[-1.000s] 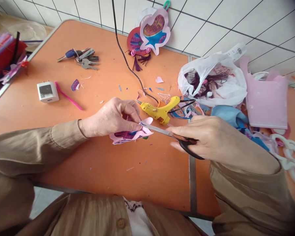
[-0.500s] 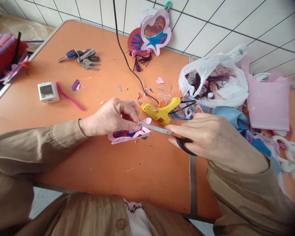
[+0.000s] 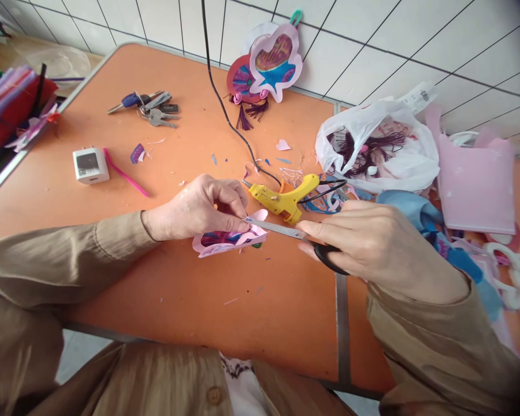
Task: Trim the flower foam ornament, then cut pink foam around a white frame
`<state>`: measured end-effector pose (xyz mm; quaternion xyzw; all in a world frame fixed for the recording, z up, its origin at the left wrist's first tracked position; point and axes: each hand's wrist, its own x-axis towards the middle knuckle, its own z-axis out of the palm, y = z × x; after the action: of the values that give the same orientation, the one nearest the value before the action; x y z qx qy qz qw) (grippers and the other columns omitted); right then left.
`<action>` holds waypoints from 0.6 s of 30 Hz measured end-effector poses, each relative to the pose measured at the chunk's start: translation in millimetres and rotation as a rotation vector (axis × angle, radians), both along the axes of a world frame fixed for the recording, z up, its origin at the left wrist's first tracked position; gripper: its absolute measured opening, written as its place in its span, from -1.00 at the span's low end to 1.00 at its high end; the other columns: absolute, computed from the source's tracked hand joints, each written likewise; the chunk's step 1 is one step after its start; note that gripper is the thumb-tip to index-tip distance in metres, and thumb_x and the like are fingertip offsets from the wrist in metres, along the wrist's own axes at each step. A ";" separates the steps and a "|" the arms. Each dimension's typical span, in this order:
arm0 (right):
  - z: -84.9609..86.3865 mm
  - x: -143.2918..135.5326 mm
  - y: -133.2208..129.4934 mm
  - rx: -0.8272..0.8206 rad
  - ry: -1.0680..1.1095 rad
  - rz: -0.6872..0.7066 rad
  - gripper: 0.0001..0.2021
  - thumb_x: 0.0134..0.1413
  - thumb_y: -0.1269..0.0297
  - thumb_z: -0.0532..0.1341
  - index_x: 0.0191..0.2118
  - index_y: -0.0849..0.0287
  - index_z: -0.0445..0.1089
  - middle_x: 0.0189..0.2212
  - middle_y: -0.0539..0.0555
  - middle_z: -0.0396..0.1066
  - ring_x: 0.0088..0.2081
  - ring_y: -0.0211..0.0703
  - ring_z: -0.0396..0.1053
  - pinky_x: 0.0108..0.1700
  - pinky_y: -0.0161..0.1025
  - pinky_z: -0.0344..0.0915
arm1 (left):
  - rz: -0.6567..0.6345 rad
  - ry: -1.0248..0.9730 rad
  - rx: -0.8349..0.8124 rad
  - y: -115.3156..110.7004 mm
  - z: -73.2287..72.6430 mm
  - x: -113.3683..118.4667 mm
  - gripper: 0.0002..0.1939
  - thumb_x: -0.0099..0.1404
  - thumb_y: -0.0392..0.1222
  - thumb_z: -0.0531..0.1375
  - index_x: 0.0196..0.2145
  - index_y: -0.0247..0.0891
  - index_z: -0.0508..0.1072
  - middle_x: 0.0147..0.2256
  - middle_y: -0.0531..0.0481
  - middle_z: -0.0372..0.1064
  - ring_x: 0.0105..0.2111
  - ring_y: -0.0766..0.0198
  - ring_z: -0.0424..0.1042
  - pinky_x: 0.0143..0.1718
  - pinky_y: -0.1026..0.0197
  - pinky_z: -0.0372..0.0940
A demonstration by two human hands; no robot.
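Note:
My left hand (image 3: pixel 208 208) pinches a pink-edged craft piece (image 3: pixel 219 245) with a purple and blue patterned middle, low over the orange table. Black-handled scissors (image 3: pixel 281 229) are in my right hand (image 3: pixel 359 240), fingers wrapped round the handles. Their blade tips meet the craft piece right at my left fingertips. What lies exactly between the tips is too small to make out. Just behind the blades a yellow hot glue gun (image 3: pixel 283 199) lies on its side, its nozzle pointing left.
Keys (image 3: pixel 153 108), a white charger (image 3: pixel 90 166) and a pink strip (image 3: pixel 125 173) lie at the left. A white plastic bag (image 3: pixel 381 144) with dark tassels and a pink sheet (image 3: pixel 476 185) occupy the right. Finished-looking tasselled ornaments (image 3: pixel 277 60) lean on the tiled wall. A black cable (image 3: pixel 225 110) crosses the table.
The whole view has shifted slightly. Both hands, the scissors and the craft piece keep nearly the same positions relative to each other.

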<state>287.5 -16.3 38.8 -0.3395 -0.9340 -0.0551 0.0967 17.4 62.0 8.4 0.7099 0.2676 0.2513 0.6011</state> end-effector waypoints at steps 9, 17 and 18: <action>-0.7 -1.1 1.2 0.011 0.031 -0.009 -0.76 0.26 0.44 0.19 -0.45 0.20 0.46 -0.66 -0.02 0.36 -0.60 -0.20 0.09 -0.45 -0.18 0.08 | 0.036 -0.010 0.048 3.6 -1.1 0.0 -0.81 0.03 -0.26 0.44 -0.59 -0.32 0.52 -0.46 0.01 0.46 -0.50 0.39 0.39 -0.44 0.32 0.30; -0.9 0.8 1.4 -0.205 -0.016 -0.118 -0.77 0.17 0.24 0.35 -0.49 0.17 0.44 -0.69 -0.09 0.25 -0.59 -0.24 0.10 -0.43 -0.25 0.05 | 0.059 0.008 0.181 3.7 5.3 -0.6 -0.82 0.09 -0.21 0.45 -0.56 -0.31 0.58 -0.45 -0.03 0.49 -0.49 0.37 0.40 -0.47 0.33 0.29; -1.6 1.0 1.0 -0.230 -0.015 -0.148 -0.78 0.11 0.24 0.39 -0.48 0.16 0.45 -0.69 -0.09 0.26 -0.59 -0.24 0.14 -0.43 -0.25 0.05 | 0.057 0.015 0.195 3.5 5.9 -0.8 -0.82 0.10 -0.20 0.45 -0.56 -0.31 0.58 -0.45 -0.04 0.49 -0.49 0.37 0.40 -0.46 0.32 0.30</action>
<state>288.5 -15.2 37.2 -0.4157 -0.9074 0.0427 0.0456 16.6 65.6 14.3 0.7590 0.2665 0.2879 0.5197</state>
